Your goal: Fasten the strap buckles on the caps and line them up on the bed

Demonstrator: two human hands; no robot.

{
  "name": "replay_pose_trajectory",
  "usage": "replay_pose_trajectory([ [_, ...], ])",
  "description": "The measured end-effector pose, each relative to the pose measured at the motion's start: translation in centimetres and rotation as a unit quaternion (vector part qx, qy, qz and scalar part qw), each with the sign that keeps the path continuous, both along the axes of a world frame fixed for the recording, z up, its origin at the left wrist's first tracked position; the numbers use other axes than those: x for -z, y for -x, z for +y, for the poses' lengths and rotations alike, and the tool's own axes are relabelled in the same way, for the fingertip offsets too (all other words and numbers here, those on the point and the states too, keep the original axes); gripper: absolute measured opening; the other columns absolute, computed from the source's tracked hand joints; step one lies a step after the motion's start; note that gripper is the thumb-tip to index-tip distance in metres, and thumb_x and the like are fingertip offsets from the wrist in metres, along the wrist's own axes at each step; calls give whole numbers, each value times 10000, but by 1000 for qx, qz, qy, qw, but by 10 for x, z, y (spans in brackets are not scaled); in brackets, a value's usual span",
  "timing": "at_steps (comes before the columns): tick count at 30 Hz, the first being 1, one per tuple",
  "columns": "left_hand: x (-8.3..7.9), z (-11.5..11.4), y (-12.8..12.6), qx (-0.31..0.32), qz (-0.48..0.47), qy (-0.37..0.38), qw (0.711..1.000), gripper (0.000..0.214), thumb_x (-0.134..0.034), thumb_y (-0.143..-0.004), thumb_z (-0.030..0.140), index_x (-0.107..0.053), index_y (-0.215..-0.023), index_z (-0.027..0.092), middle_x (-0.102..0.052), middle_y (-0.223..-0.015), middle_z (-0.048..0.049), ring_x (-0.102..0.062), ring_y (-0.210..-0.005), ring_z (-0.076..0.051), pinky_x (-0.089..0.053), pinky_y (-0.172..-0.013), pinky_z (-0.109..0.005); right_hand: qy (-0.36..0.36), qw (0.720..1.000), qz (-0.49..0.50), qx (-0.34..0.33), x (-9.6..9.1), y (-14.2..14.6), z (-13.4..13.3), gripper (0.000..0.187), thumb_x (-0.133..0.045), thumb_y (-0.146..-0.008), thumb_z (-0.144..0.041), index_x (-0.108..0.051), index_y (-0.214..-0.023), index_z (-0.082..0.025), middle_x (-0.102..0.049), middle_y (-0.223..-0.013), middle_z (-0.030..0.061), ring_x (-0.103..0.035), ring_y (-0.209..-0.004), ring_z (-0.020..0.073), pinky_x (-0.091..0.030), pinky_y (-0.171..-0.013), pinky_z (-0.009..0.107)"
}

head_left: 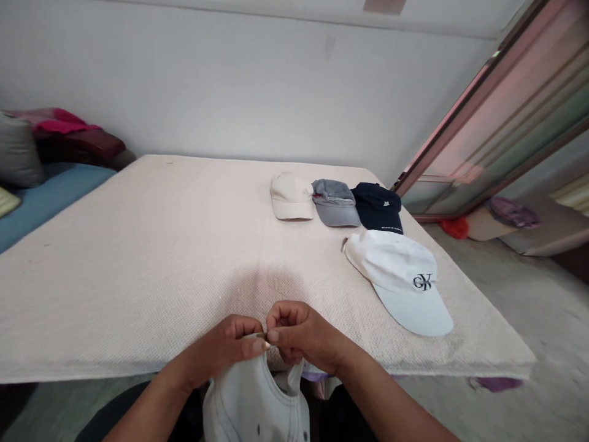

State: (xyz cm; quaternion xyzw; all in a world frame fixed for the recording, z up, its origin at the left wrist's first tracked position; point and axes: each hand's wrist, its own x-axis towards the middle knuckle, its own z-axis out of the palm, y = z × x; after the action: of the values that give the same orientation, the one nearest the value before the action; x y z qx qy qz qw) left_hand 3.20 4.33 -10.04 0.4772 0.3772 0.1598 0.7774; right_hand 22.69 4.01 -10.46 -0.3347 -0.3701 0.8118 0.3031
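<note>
My left hand (232,347) and my right hand (299,334) meet at the table's near edge, fingers pinched together on the back strap and small metal buckle of a pale grey-white cap (255,402). That cap hangs below my hands, over my lap, its inside partly facing me. On the table to the right lies a white cap with a dark logo (398,276). Behind it, in a row, sit a cream cap (291,195), a grey cap (335,202) and a navy cap (378,207).
The table is covered with a cream woven cloth (161,258). At the far left stands a blue-covered bed with cushions and pink fabric (55,132). A glass sliding door (506,123) is at the right, with a red object (455,227) on the floor.
</note>
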Motion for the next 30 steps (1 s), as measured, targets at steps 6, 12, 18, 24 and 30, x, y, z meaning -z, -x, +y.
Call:
replay_pose_trajectory([
  [6, 0, 0, 0, 2, -13, 17, 1000, 346, -616, -786, 434, -447, -648, 166, -332, -562, 62, -253, -502, -70, -183, -462, -229, 17, 1000, -1, -3, -1, -1, 1, 213, -743, -685, -254, -561, -722, -151, -471, -439, -80, -379, -360, 35, -261, -370, 160],
  [12, 3, 0, 3, -11, -43, 54, 998, 335, -654, -759, 412, -487, -631, 151, -363, -534, 60, -259, -466, -59, -181, -441, -219, 17, 1000, -9, -23, -3, -5, 0, 188, -723, -710, -247, -570, -762, -152, -516, -473, -66, -412, -383, 42, -293, -393, 159],
  [18, 6, -3, -1, -80, -101, 91, 988, 258, -701, -723, 341, -609, -643, 114, -517, -536, 4, -403, -461, -72, -296, -455, -199, -8, 999, 6, -52, 0, -9, 0, 196, -703, -746, -291, -585, -815, -151, -570, -558, -35, -464, -433, 56, -359, -462, 185],
  [24, -5, 7, 3, -310, -243, 188, 900, 174, -653, -765, 262, -615, -635, 154, -597, -548, 9, -550, -473, -118, -462, -508, -234, -62, 998, -11, -10, 5, -22, 5, 247, -663, -785, -372, -640, -890, -149, -611, -791, 14, -538, -704, 111, -402, -642, 227],
  [30, -3, 32, 10, -349, -306, 233, 855, 130, -589, -820, 296, -654, -768, 195, -669, -646, 23, -639, -573, -141, -521, -610, -250, -12, 997, 40, -57, 16, -38, 12, 317, -768, -661, -267, -679, -934, -134, -654, -825, 26, -585, -742, 129, -433, -741, 265],
])
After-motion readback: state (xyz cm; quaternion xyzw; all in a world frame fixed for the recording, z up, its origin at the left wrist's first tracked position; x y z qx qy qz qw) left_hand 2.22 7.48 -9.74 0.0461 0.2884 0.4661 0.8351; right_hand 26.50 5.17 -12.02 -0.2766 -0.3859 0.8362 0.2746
